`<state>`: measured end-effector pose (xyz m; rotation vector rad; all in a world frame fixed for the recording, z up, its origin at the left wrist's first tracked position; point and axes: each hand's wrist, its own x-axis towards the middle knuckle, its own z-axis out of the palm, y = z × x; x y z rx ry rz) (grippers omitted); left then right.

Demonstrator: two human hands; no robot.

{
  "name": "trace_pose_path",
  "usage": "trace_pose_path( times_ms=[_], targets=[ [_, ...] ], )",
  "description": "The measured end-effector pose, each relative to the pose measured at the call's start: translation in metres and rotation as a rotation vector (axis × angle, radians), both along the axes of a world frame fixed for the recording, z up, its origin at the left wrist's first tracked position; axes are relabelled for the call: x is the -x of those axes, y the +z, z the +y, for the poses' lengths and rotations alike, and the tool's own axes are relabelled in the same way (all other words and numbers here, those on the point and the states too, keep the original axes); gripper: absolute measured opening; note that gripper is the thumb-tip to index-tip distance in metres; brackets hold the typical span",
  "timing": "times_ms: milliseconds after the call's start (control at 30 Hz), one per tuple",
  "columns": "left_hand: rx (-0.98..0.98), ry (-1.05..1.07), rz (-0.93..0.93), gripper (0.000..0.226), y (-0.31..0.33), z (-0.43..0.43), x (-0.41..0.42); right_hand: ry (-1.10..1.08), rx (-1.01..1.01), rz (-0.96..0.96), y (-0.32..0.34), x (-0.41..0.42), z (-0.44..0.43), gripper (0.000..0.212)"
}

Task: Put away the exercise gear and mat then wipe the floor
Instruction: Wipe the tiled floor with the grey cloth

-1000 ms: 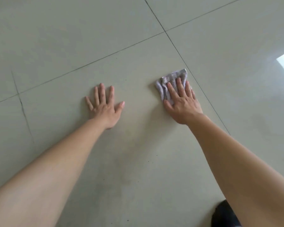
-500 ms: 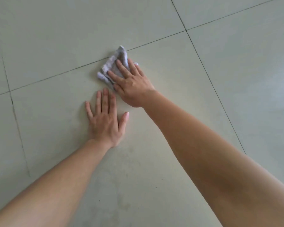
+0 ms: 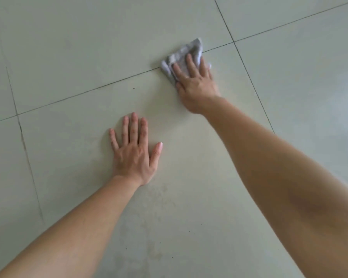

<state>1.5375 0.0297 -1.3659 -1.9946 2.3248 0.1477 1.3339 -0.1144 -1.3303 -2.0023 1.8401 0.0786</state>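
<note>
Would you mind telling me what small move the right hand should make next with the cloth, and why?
Probably sweep the grey cloth under the right hand back toward the left hand: dark specks and a dull smudge lie on that tile.

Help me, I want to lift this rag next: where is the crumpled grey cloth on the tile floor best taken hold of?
Probably pinch the crumpled grey cloth at its far corner, coming from above and beyond it. That corner pokes out past the right hand, whose straight fingers press the rest flat to the pale tile floor.
</note>
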Motion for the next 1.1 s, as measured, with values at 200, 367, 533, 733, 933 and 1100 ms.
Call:
trace_pose_path(
  times_ms=[200,367,533,733,933,1100],
  targets=[
    [-0.016,0.003,0.006,0.077,0.001,0.000,0.001,0.225,0.026,-0.018,0.001,0.006,0.061,0.053],
    [-0.041,0.008,0.033,0.080,0.001,0.000,0.000,-0.272,-0.023,0.027,0.002,0.133,0.116,0.057],
    [-0.082,0.001,0.041,0.081,0.005,0.000,0.001,-0.614,-0.091,0.039,0.004,0.156,0.200,0.058],
    [-0.260,0.020,-0.039,0.079,0.025,-0.007,0.007,-0.630,-0.172,0.006,0.015,0.099,0.338,0.056],
    [-0.528,-0.132,-0.076,0.066,0.069,0.039,0.051,-0.591,-0.258,-0.027,0.023,0.047,0.422,0.055],
    [-0.533,-0.393,-0.083,0.057,0.088,0.086,0.112,-0.189,-0.245,0.042,0.014,0.096,0.425,0.069]
  ],
)
